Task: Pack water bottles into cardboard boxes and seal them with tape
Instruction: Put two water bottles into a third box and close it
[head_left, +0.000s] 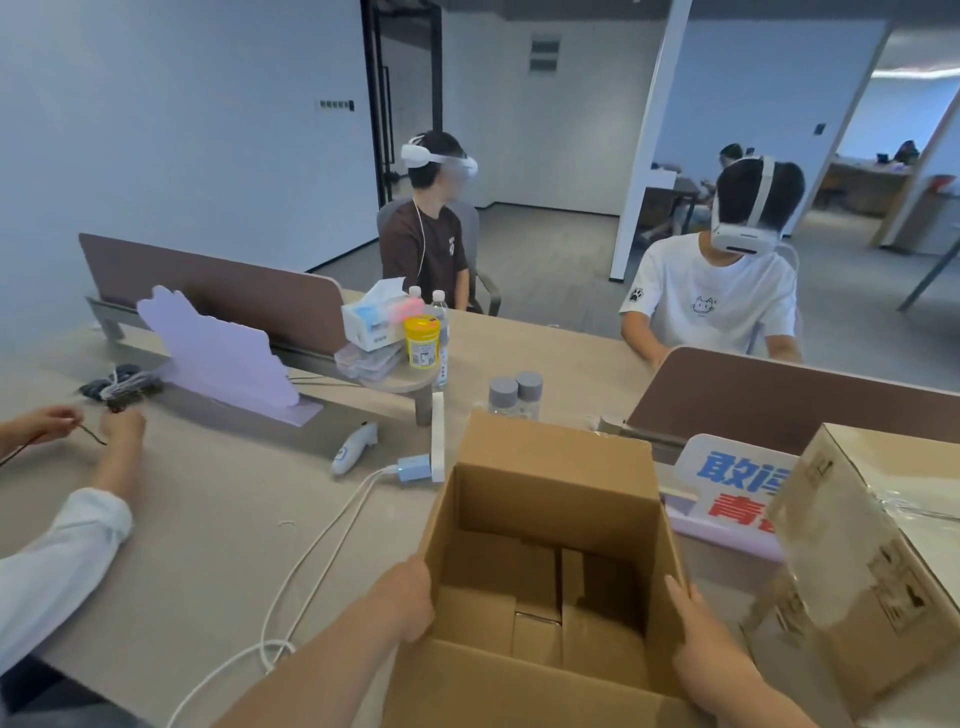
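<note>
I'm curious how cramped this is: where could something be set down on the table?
Bare table lies left of the open box, between the cable and a neighbour's sleeve. More behind the bottles. Right of it, the sign and taped box crowd in.

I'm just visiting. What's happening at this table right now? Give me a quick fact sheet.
open box: flaps up, no bottles inside
left hand: grips the box's left wall
right hand: fingers flat against the box's right wall
bottles: two, grey caps, standing behind the box
second box: to the right, shiny clear tape on it
</note>
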